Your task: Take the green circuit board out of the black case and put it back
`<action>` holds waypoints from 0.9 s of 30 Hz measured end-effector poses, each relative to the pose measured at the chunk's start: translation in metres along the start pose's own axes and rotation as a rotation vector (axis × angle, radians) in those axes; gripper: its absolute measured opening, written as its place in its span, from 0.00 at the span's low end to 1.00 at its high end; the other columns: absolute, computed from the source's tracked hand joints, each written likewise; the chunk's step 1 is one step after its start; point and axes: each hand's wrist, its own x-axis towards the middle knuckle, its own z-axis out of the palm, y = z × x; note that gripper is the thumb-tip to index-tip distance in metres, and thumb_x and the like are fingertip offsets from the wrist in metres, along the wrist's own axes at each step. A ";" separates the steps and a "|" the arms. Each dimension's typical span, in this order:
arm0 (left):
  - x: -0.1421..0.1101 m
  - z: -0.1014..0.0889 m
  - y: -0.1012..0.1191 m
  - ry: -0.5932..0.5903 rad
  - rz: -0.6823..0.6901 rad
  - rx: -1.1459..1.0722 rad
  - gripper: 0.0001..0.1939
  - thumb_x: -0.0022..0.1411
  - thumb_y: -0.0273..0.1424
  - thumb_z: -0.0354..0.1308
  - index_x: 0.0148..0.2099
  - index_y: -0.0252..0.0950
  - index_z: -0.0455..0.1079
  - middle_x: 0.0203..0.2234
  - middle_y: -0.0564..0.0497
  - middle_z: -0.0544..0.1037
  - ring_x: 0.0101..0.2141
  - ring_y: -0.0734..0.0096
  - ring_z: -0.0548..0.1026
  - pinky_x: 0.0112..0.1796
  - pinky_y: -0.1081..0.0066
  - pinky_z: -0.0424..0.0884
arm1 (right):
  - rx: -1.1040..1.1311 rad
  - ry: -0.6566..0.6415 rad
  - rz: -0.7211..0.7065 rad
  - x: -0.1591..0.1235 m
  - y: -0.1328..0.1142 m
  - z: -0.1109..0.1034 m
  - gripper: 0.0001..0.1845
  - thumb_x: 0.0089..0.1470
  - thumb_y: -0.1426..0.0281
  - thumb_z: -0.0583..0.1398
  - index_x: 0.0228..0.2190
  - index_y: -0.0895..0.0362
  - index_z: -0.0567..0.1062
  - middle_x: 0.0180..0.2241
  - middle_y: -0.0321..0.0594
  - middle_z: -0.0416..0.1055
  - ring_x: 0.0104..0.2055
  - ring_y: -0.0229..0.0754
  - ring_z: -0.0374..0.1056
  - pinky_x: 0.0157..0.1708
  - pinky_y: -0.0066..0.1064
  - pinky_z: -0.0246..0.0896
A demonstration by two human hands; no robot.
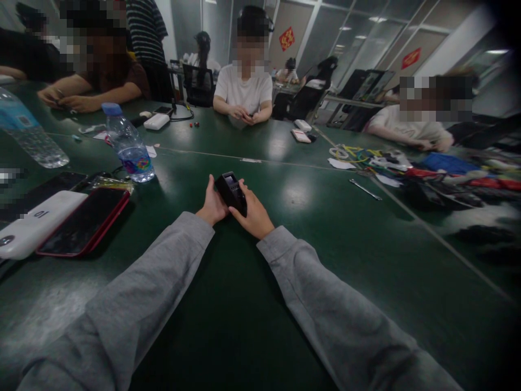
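Observation:
A small black handheld device (pixel 231 191) with a lit little screen and buttons below it is held between both hands over the green table (pixel 285 282). My left hand (pixel 213 203) lies under and along its left side, thumb pointing up. On the right side, my right hand (pixel 257 210) wraps round the device, with its thumb near the lower edge. The device is tilted, its face towards me. What the screen displays is too small to read.
Left of my arms lie a red-cased phone (pixel 87 222), a white power bank (pixel 44 222) and a water bottle (pixel 130 149). A wrench (pixel 365 189) and a heap of cables (pixel 374 157) lie to the right. Several people sit around the table, including one opposite (pixel 244 89).

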 end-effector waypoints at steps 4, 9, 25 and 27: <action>0.000 -0.001 0.000 -0.012 0.001 -0.001 0.42 0.67 0.60 0.39 0.66 0.32 0.67 0.50 0.35 0.80 0.53 0.46 0.77 0.58 0.46 0.67 | -0.015 -0.006 0.007 0.000 0.002 0.002 0.42 0.63 0.54 0.57 0.69 0.56 0.49 0.65 0.58 0.62 0.68 0.60 0.59 0.64 0.62 0.60; 0.000 -0.001 0.001 -0.037 -0.008 -0.005 0.42 0.67 0.60 0.38 0.65 0.34 0.67 0.50 0.36 0.80 0.52 0.46 0.78 0.58 0.47 0.68 | -0.015 0.020 -0.015 0.000 -0.002 0.001 0.39 0.65 0.54 0.55 0.69 0.56 0.51 0.63 0.56 0.63 0.66 0.58 0.61 0.63 0.59 0.62; 0.000 -0.002 0.002 -0.046 0.013 -0.010 0.36 0.70 0.55 0.39 0.67 0.35 0.62 0.55 0.37 0.77 0.55 0.49 0.76 0.51 0.50 0.73 | 0.010 0.587 0.166 0.007 0.029 -0.025 0.36 0.66 0.52 0.52 0.69 0.51 0.51 0.63 0.54 0.60 0.66 0.58 0.58 0.63 0.63 0.57; -0.002 -0.001 0.002 -0.053 0.012 -0.006 0.37 0.71 0.55 0.38 0.67 0.34 0.62 0.55 0.37 0.77 0.55 0.49 0.76 0.51 0.50 0.73 | 0.023 0.521 0.136 0.006 0.023 -0.025 0.35 0.65 0.53 0.53 0.68 0.49 0.54 0.62 0.52 0.61 0.64 0.57 0.60 0.62 0.62 0.58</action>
